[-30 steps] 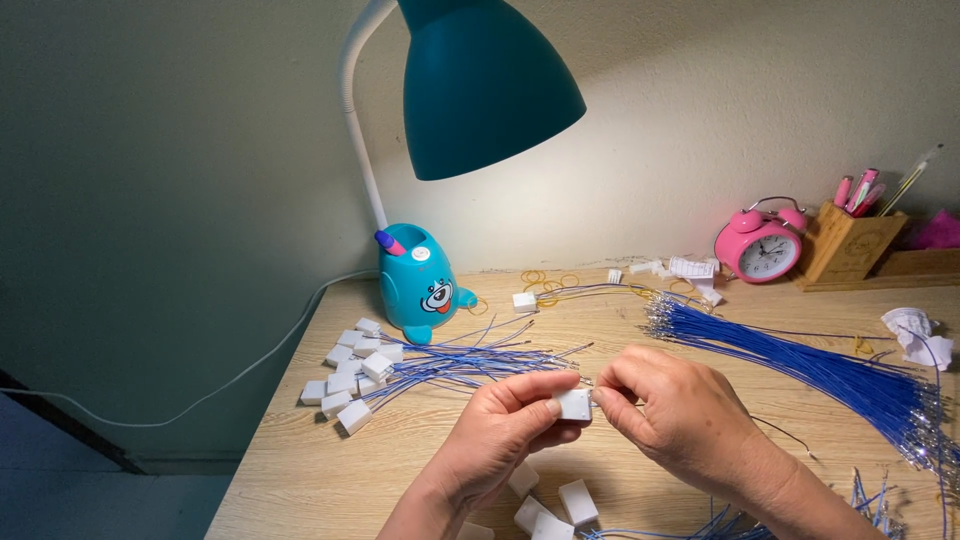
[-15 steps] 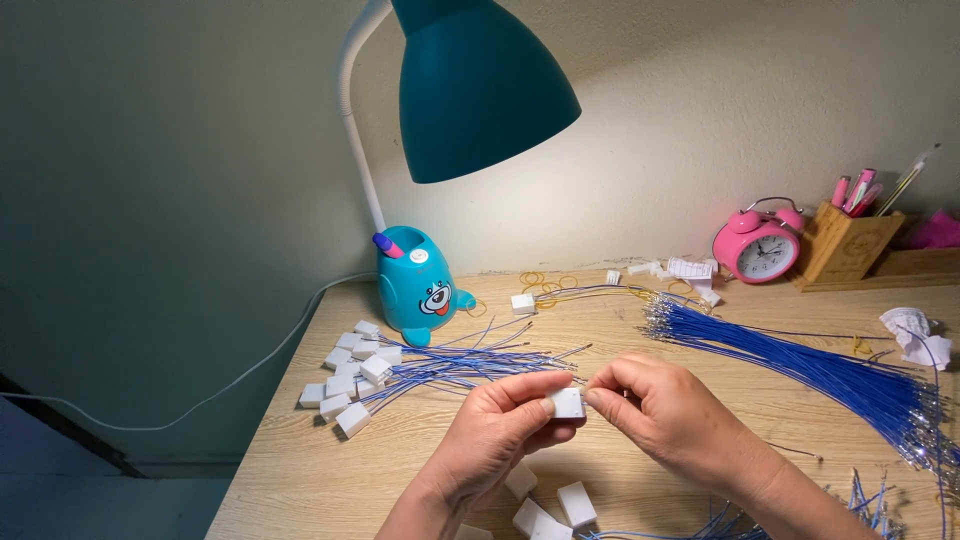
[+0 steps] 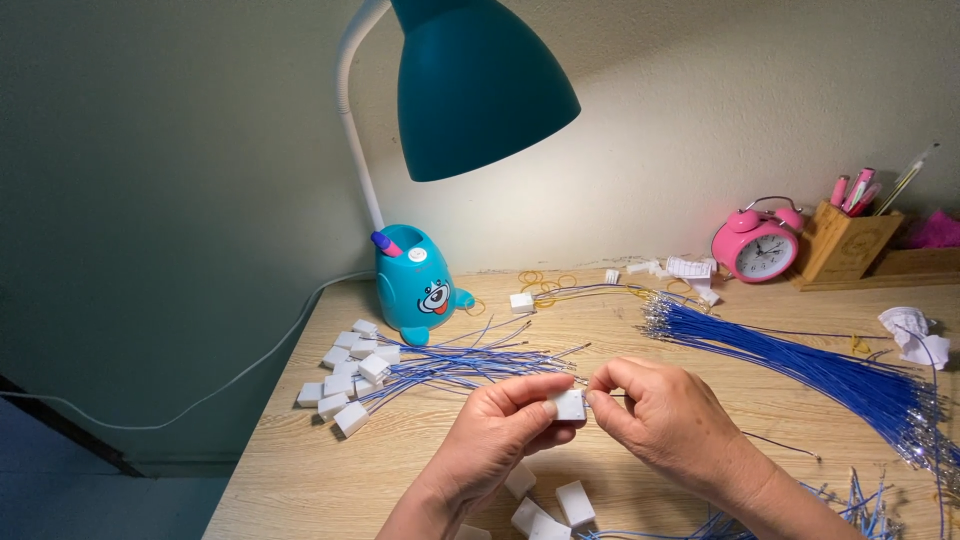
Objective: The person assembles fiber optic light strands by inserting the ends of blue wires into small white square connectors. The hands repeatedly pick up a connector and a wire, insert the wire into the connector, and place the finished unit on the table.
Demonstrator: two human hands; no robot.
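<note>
Wooden pen holder (image 3: 838, 245) at 2 o'clock on the desk (image 3: 280, 470) has pink pens and a pencil standing in it. Dead center, the left hand (image 3: 490, 445) pinches a small white connector (image 3: 570, 404), long axis roughly left-right. The right hand (image 3: 665, 420) has fingertips closed narrow at its right end, maybe on a wire, can't tell.

A teal desk lamp (image 3: 470, 90) lights a wooden desk (image 3: 290, 470) (pale grain) against a plain cream wall (image 3: 700, 110); floor dim.
</note>
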